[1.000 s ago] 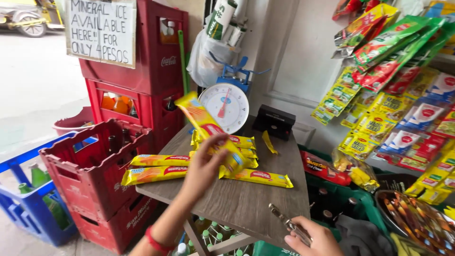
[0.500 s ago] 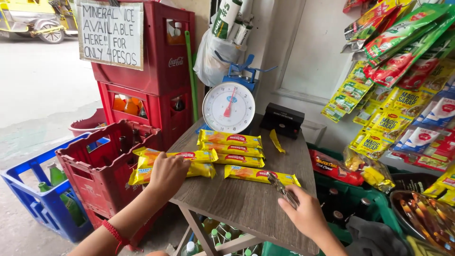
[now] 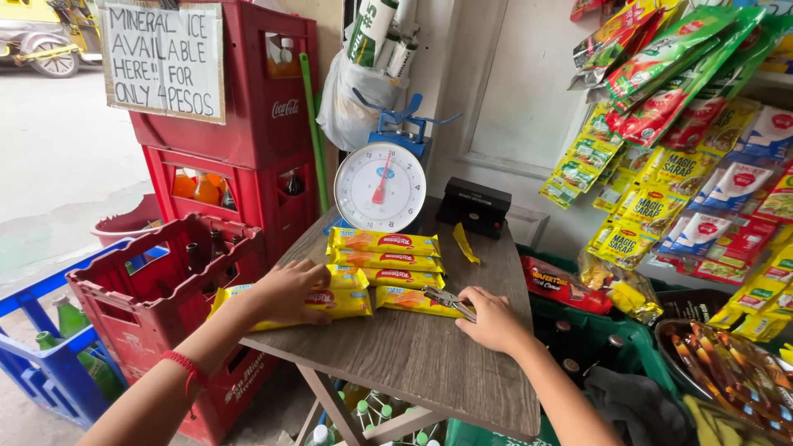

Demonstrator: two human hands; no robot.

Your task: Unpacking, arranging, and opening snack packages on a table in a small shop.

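The left hand [image 3: 289, 289] lies flat, fingers spread, on a yellow snack packet [image 3: 318, 304] at the near left edge of the wooden table [image 3: 429, 363], pressing rather than gripping it. Just beyond its fingertips, more yellow packets [image 3: 384, 256] lie stacked in rows. The right hand [image 3: 493, 318] rests palm down with its fingers on a metal stapler [image 3: 450, 299], which lies on the nearest packet. Beyond both hands stands a white dial scale [image 3: 380, 187]; left of the left hand sit red bottle crates [image 3: 157, 289].
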